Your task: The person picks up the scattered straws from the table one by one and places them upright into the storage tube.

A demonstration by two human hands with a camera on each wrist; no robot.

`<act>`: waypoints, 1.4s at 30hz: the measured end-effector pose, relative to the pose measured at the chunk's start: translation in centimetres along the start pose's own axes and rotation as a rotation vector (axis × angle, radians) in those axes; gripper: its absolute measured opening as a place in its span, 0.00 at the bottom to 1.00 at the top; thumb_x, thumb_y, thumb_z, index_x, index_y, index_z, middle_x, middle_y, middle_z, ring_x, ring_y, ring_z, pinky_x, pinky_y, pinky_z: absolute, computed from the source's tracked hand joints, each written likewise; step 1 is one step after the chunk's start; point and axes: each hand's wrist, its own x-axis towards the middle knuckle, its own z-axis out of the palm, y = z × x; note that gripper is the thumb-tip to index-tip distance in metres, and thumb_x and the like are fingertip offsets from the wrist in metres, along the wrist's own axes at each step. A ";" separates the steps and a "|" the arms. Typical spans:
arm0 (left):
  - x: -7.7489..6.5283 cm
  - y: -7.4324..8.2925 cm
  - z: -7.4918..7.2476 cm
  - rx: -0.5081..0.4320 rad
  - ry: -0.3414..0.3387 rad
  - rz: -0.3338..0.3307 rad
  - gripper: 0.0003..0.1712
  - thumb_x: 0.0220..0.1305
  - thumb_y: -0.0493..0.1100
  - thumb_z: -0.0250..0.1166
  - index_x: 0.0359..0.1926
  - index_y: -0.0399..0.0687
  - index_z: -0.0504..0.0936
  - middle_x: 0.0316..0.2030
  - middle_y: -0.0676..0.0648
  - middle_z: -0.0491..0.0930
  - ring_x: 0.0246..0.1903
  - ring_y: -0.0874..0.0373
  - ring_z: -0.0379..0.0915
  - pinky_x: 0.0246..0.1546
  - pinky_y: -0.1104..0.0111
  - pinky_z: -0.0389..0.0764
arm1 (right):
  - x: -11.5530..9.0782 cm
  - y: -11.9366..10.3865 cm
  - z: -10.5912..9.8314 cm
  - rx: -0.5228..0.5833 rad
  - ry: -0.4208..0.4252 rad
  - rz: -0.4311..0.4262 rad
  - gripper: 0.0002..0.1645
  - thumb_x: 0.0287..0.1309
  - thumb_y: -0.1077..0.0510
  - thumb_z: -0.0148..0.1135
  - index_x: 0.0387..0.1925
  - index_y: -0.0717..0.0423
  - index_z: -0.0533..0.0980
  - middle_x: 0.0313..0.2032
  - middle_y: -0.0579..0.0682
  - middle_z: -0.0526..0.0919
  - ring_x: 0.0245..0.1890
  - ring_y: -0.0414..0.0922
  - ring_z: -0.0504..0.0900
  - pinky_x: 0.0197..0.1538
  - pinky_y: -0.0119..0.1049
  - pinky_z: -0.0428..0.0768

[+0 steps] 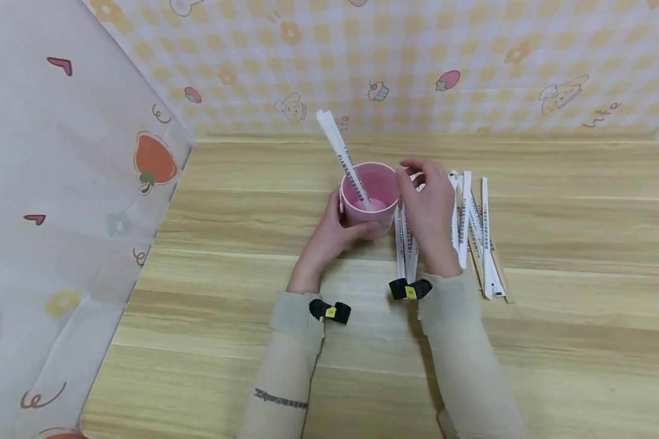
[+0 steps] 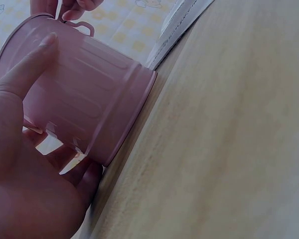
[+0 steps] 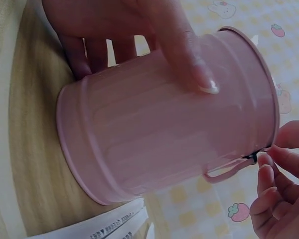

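My left hand (image 1: 340,228) holds a small pink bucket (image 1: 370,225) upright on the table, its thumb across the near side and its fingers round the left. White paper-wrapped straws (image 1: 343,155) lean in the bucket, their tops rising past its left rim. My right hand (image 1: 431,204) is at the bucket's right rim. In the right wrist view its thumb and finger pinch a small black piece (image 3: 252,158) where the side handle (image 3: 226,174) meets the rim. What this black piece is cannot be made out.
Right of the bucket, several wrapped straws (image 1: 486,244), some in white and some in brown paper, lie loosely on the wooden table (image 1: 214,286). More white straws (image 1: 401,244) lie under the right hand. A patterned cloth wall (image 1: 329,61) stands behind.
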 end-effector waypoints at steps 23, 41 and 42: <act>-0.1 -0.1 0.2 -0.026 -0.008 0.020 0.52 0.47 0.44 0.70 0.67 0.62 0.46 0.63 0.57 0.54 0.62 0.59 0.49 0.58 0.62 0.59 | 0.5 3.1 -5.9 -0.056 0.040 0.191 0.20 0.58 0.47 0.52 0.48 0.51 0.75 0.38 0.47 0.75 0.36 0.40 0.71 0.38 0.30 0.68; -0.1 -0.1 0.0 -0.019 -0.016 0.015 0.52 0.47 0.45 0.70 0.67 0.62 0.46 0.63 0.57 0.54 0.62 0.58 0.49 0.58 0.62 0.58 | 0.0 9.4 -10.7 -0.190 -0.160 0.525 0.36 0.57 0.38 0.46 0.62 0.53 0.61 0.47 0.51 0.69 0.38 0.44 0.69 0.34 0.34 0.71; 0.0 -0.2 0.0 -0.024 -0.018 0.015 0.52 0.47 0.45 0.70 0.67 0.63 0.46 0.63 0.57 0.54 0.62 0.58 0.48 0.58 0.61 0.58 | 0.0 9.6 -10.8 -0.191 -0.182 0.536 0.37 0.57 0.38 0.47 0.62 0.53 0.60 0.47 0.52 0.69 0.38 0.45 0.70 0.34 0.35 0.71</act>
